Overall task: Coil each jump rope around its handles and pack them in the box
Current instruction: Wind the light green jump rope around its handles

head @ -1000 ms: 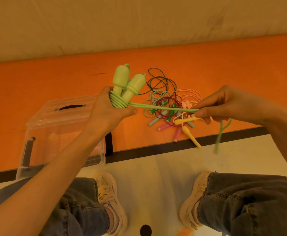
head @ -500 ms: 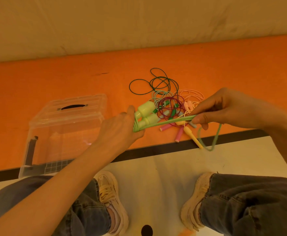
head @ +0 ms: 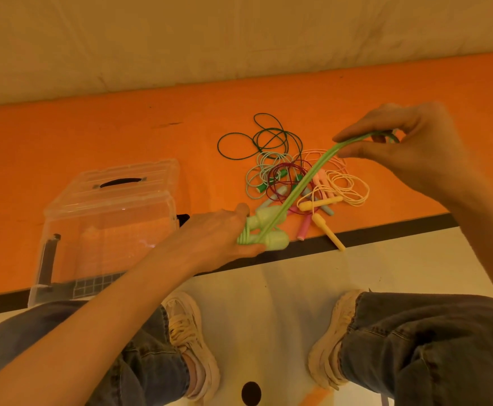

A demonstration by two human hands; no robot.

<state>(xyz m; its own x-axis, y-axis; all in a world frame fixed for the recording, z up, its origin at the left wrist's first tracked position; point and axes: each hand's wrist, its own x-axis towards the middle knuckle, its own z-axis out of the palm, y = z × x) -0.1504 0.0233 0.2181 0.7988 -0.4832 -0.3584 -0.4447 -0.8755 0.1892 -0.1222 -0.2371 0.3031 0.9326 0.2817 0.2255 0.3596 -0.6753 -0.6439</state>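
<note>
- Left hand [head: 216,235] grips green handles [head: 268,230], low near worktop [head: 93,136] edge.
- Right hand [head: 409,148] pinches green rope [head: 306,183], taut, running up-right; next wrap likely crosses handles.

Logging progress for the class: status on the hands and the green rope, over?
Left hand grips green handles, part coiled. Right hand pinches the green cord, taut. Box unblocked; loose ropes beyond.

You have one view only: the head camera, worn on the person's head, facing forward and steeply down. It sits close above the left hand [head: 210,238] and right hand [head: 409,148], with the orange mat [head: 93,136] beyond (wide-angle, so straight edges bow). The knees fill the bottom edge.
</note>
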